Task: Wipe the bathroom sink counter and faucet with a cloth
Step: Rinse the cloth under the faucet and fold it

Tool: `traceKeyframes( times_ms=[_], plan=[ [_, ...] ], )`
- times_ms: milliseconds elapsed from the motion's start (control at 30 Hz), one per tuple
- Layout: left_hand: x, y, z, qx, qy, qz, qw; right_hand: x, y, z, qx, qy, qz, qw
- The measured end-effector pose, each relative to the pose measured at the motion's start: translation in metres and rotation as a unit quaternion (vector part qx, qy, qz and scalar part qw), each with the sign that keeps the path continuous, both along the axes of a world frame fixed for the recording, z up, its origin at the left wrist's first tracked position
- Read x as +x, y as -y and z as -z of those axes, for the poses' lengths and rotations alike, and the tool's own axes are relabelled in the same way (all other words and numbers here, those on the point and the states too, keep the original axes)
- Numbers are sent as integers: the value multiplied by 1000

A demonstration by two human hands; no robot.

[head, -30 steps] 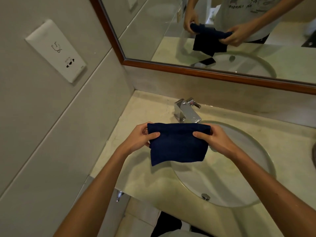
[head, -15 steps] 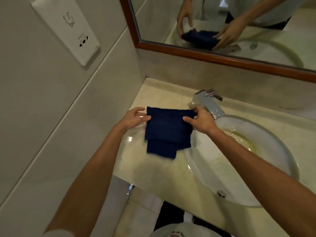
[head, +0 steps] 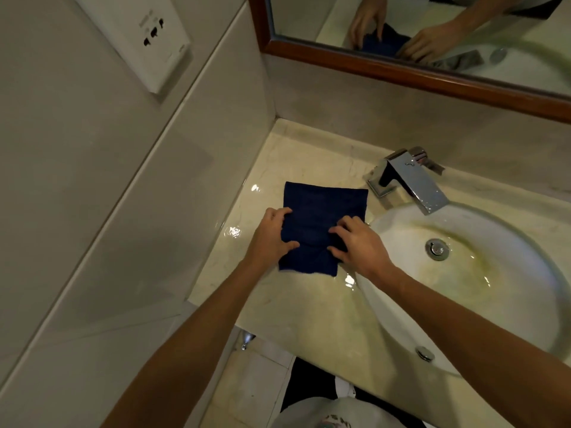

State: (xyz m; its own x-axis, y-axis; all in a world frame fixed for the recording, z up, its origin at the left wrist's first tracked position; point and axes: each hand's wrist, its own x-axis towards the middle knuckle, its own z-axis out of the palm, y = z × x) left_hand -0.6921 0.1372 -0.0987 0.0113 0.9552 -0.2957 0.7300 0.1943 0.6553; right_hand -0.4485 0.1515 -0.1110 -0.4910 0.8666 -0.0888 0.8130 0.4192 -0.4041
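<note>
While your folded navy cloth lies flat on the pale stone counter, in the corner strip between the tiled side wall and the basin, both of your hands are down on its near half. In the head view, the only one available, your left hand rests on the cloth's left edge with fingers bent over the fabric; whether they pinch it or merely press it cannot be told. Your right hand sits on the right edge, fingers curled onto the cloth just beside the rim of the sink bowl; here too the grip itself is unclear.

Water beads and small puddles glint on the counter to the left of the cloth and near its front corner, so this stretch reads as still wet and unwiped. The chrome faucet stands just beyond the cloth's far right corner, apart from it and from both hands. At the top, the wood-framed mirror reflects your hands on the cloth. A white wall socket is mounted on the tile at upper left.

As a judgement, the wiping is at its very start: cloth laid and braced, with the counter around the bowl and the faucet all left to do.
</note>
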Motion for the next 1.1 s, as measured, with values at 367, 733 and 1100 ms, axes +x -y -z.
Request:
traceKeyframes(
  times_ms=[367,733,1100],
  plan=[
    [-4,-55,-49,90,13,-7,996,3,-29,-29,1,-62,88,994],
    [-28,-12,-52,150,64,25,986,35,-7,-35,125,-97,35,987],
    [-16,2,-23,-22,73,-66,995,45,11,-27,-44,-127,194,972]
  ],
)
